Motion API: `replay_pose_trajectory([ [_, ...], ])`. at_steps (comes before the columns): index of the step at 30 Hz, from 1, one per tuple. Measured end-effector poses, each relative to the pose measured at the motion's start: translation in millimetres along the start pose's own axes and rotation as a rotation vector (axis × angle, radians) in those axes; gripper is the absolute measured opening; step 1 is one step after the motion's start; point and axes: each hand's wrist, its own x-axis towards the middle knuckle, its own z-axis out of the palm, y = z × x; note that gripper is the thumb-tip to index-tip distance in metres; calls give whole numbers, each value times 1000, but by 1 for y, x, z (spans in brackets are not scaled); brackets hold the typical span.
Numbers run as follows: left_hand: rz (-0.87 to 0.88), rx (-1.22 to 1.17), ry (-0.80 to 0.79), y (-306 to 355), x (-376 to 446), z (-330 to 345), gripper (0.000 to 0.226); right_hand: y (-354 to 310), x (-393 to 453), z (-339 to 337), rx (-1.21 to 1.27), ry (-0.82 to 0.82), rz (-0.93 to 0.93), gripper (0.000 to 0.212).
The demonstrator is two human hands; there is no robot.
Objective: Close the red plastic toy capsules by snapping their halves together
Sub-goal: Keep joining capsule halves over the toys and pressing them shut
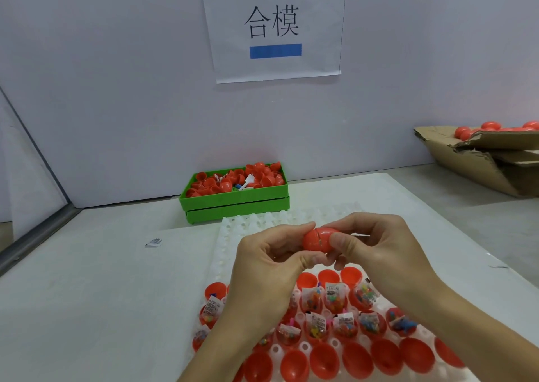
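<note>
Two hands meet on one capsule [316,239], held in the air just above the far part of the white tray [233,236]. My left hand [271,262] curls round the capsule's left end, thumb below and fingers over the top; my right hand [376,247] pinches the right end, thumb on the near face. A thin seam line shows on the shell nearer the left end; I cannot tell if the halves are fully seated. Judgement: thin, hollow, glossy plastic, very light, stiff enough to take an end-to-end squeeze but likely to flex if pinched hard at the rim. The smooth surface looks slippery, so hold each half by its dome with pads spread and push along the long axis; keep fingers off the seam so that skin is not caught and the lip can close. A tilted half would probably jam, not click. Below the hands, open halves [335,303] stand in the tray's sockets, several holding small clear packets of coloured bits with printed labels; the nearest row of halves [323,359] looks to hold nothing. Beyond the tray a green bin [236,203] holds loose red halves. One small packet [154,242] lies on the table to the left. At far right a cardboard box [481,160] holds closed red capsules.
</note>
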Motion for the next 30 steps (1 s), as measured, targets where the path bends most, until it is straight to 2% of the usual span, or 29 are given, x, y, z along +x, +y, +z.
replay_pose_trajectory([
  [7, 2, 23, -25, -2, 0, -2, 45, -1, 0, 0, -11, 8, 17, 15],
  [13, -9, 92, -24, -2, 1, -3, 34, 1, -1, 1, -39, 10, 28, 16],
  [17, 1, 132, -33, -3, 0, -4, 35, 1, -1, 1, -47, 10, 36, 15],
  [21, -2, 115, -51, -1, -1, -3, 35, 1, -1, 2, -48, 25, 32, 12],
  [25, 1, 65, -35, 3, -3, -1, 44, 0, 0, 1, -42, 41, 25, 11],
  [30, -37, 23, 0, 3, -2, 2, 35, 0, 0, 0, -25, 27, 15, 11],
])
